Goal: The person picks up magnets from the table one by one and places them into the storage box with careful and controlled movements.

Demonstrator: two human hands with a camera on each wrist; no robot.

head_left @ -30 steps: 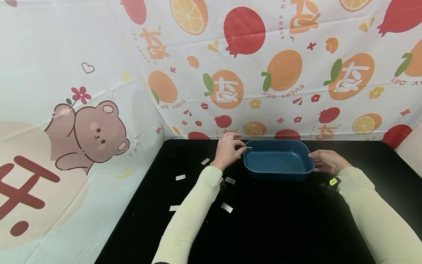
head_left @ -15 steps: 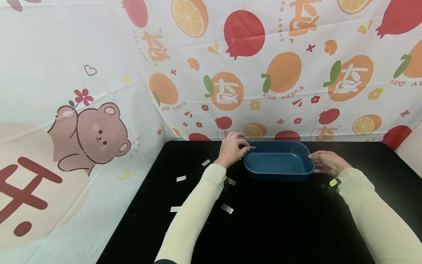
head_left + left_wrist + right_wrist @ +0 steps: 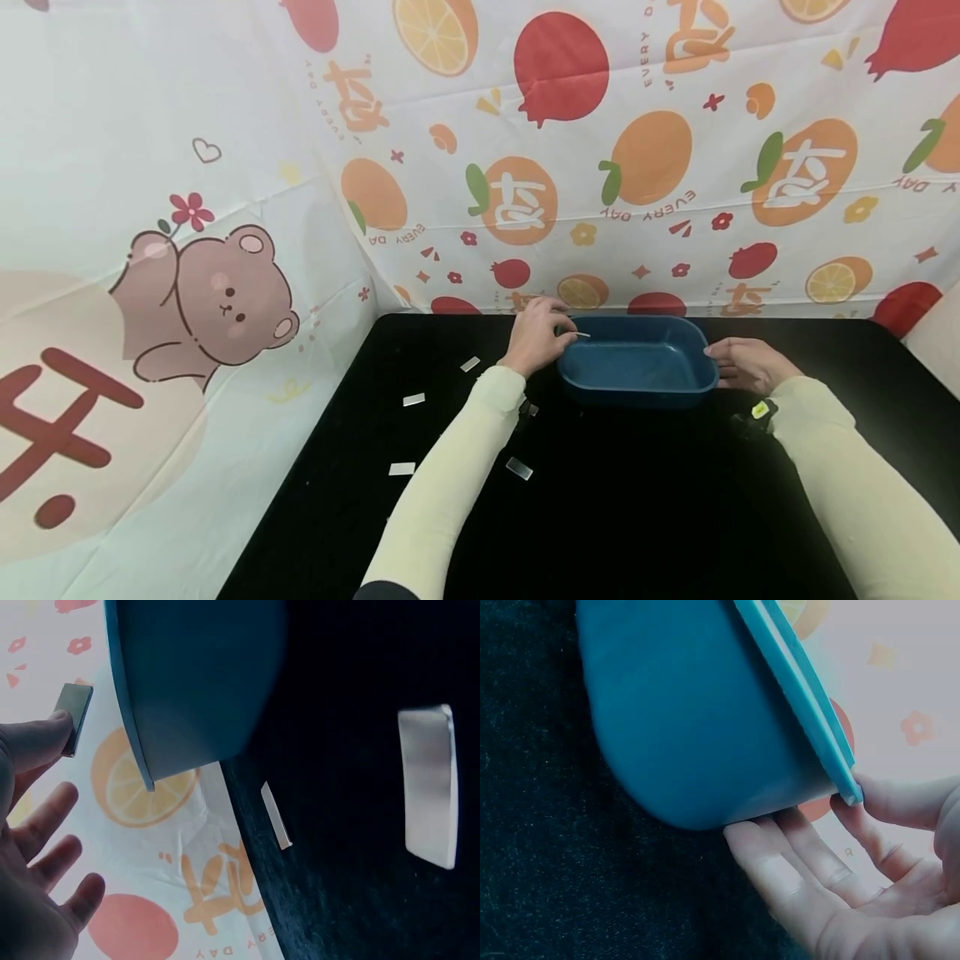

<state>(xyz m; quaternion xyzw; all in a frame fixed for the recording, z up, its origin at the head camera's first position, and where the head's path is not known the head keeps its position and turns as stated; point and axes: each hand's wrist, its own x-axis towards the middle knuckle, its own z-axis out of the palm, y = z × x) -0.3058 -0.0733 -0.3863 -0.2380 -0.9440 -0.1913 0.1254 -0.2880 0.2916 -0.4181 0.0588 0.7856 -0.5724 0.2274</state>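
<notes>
A blue rectangular tub (image 3: 637, 363) stands on the black table near the back wall. My left hand (image 3: 542, 335) hovers at the tub's left rim and pinches a small silver metal plate (image 3: 582, 335) (image 3: 73, 717) over that rim. My right hand (image 3: 742, 365) holds the tub's right end, thumb on the rim (image 3: 840, 787) and fingers (image 3: 780, 862) against the outer wall. The tub's inside looks bare.
Several more silver plates lie scattered on the black table (image 3: 615, 500) left of the tub, such as (image 3: 470, 363), (image 3: 413, 399), (image 3: 519, 468). Printed fruit and bear cloths form walls at the back and left.
My left hand has carried the plate a little to the right, over the tub's left rim. The right hand has stayed on the tub.
</notes>
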